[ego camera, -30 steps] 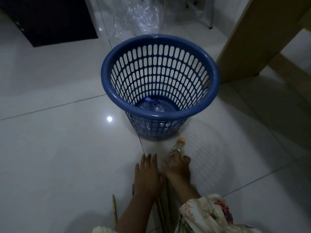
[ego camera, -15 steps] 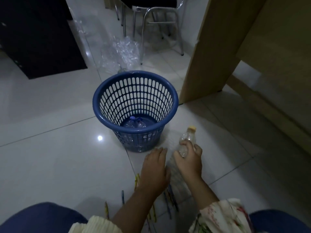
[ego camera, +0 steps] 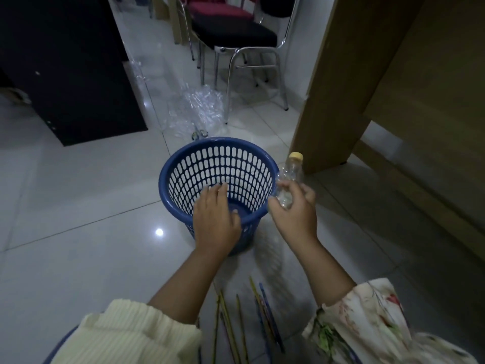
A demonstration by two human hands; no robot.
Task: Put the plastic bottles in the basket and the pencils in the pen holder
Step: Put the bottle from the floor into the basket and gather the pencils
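A blue slotted plastic basket (ego camera: 183, 166) stands on the tiled floor in front of me. My right hand (ego camera: 295, 215) grips a clear plastic bottle (ego camera: 292, 169) with a yellow cap, held upright beside the basket's right rim. My left hand (ego camera: 216, 219) hovers over the basket's near rim, fingers spread, holding nothing. Several coloured pencils (ego camera: 262, 308) lie on the floor between my forearms. The basket's bottom is mostly hidden by my left hand. No pen holder is in view.
A wooden desk leg and panel (ego camera: 338, 82) rise just right of the basket. Crumpled clear plastic (ego camera: 199, 111) lies behind it. Metal-legged chairs (ego camera: 236, 38) stand farther back, and a dark cabinet (ego camera: 65, 64) at the left.
My right hand has lifted the bottle off the floor up to the basket's right rim. My left hand rose from the floor to above the near rim. The view tilted up.
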